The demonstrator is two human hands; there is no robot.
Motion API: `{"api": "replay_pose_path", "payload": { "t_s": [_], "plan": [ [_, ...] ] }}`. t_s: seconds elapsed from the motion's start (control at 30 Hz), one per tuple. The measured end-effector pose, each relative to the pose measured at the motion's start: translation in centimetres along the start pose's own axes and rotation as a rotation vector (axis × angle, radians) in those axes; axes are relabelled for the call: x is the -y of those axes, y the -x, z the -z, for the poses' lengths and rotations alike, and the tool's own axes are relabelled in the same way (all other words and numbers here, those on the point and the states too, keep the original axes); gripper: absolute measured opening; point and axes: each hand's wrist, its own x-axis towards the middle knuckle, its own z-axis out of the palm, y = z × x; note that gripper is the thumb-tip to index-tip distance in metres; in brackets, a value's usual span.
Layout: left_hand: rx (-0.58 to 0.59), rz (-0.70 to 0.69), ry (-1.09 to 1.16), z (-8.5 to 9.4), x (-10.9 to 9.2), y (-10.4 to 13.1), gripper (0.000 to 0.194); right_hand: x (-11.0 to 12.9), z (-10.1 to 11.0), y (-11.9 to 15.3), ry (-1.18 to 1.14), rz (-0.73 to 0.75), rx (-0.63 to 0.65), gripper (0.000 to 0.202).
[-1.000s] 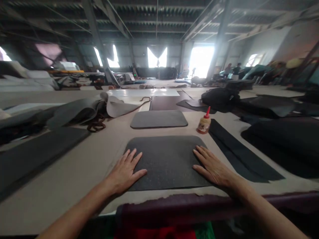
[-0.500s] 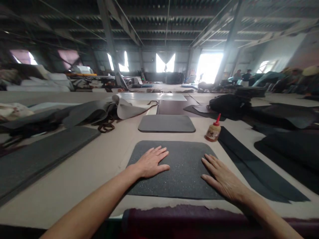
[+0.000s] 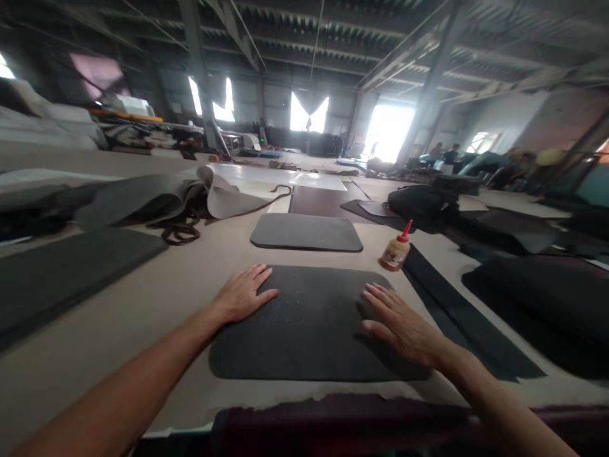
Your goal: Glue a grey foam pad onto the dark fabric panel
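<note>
A dark grey sheet (image 3: 318,330) with rounded corners lies flat on the pale table in front of me. My left hand (image 3: 242,295) rests on its left edge, fingers spread and palm down. Over the sheet's right side is my right hand (image 3: 404,325), also open, with a shadow beneath the fingers; whether it touches is hard to tell. Beyond the sheet lies a smaller stack of grey rounded panels (image 3: 307,232). A glue-type bottle (image 3: 395,252) with a red pointed nozzle and amber contents stands near its right end.
Long dark strips (image 3: 466,317) run along the right, beside a black pile (image 3: 537,304). On the left are a thick dark slab (image 3: 76,273), coiled brown cord (image 3: 181,233) and curled grey material (image 3: 228,198). Dark maroon material (image 3: 333,419) lines the near edge. People appear far right.
My left hand has slid from the sheet's middle-left to its left edge. The sheet's top now looks smoother, with fewer pale specks. The view has shifted slightly; my right hand stays at the right side.
</note>
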Motion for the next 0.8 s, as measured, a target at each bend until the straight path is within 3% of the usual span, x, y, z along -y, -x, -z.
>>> {"api": "replay_pose_path", "payload": {
  "t_s": [0.1, 0.17, 0.3, 0.43, 0.57, 0.67, 0.8],
  "plan": [
    [-0.007, -0.008, 0.003, -0.2, 0.3, -0.1, 0.082, 2.4, 1.1, -3.4, -0.092, 0.118, 0.066, 0.082],
    [-0.007, -0.014, -0.012, -0.3, 0.6, -0.2, 0.083, 3.0, 0.8, -5.7, -0.134, 0.155, 0.106, 0.084],
    [-0.004, -0.022, -0.056, -0.6, 0.9, -0.3, 0.083, 1.2, -1.4, -8.0, -0.085, 0.028, 0.094, 0.085],
    [-0.022, -0.029, -0.043, -0.6, 1.0, -0.3, 0.082, -2.6, -2.6, -7.0, 0.030, -0.189, 0.016, 0.088],
    [-0.023, -0.025, -0.056, -0.6, 1.0, -0.3, 0.082, -5.1, -2.5, -4.6, 0.075, -0.346, -0.023, 0.086],
    [-0.016, -0.022, -0.091, -0.6, 0.9, -0.3, 0.083, -4.2, -2.2, -2.9, 0.104, -0.426, -0.059, 0.084],
    [-0.005, -0.017, -0.105, -0.9, 1.0, -0.8, 0.082, -0.1, -2.1, -0.9, 0.053, -0.258, -0.075, 0.084]
  ]
}}
